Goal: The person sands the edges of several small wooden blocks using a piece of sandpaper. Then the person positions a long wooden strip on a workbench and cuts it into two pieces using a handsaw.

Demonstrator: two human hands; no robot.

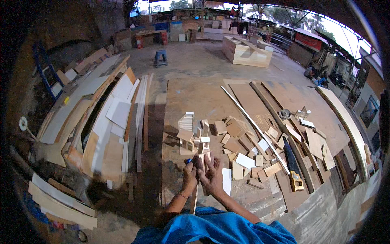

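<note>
Close in front of my body, my left hand (189,175) is closed, and a small blue thing like a pen (188,161) sticks up from its fingers. Beside it, my right hand (212,175) has its thumb and fingers on a narrow wooden strip (194,200), which runs toward my body between the hands. Where the fingers meet the wood is partly hidden. Just beyond the hands stand small assembled wooden pieces (186,136), some with slats. Off to the right of my right hand lies a heap of wood offcuts (235,129).
A handsaw (290,156) with a yellow handle lies right of the offcuts, by a long white strip (256,130). Boards (109,130) are stacked at the left. Farther off are a blue stool (161,58) and a large wooden frame (248,55). People (319,79) sit far right.
</note>
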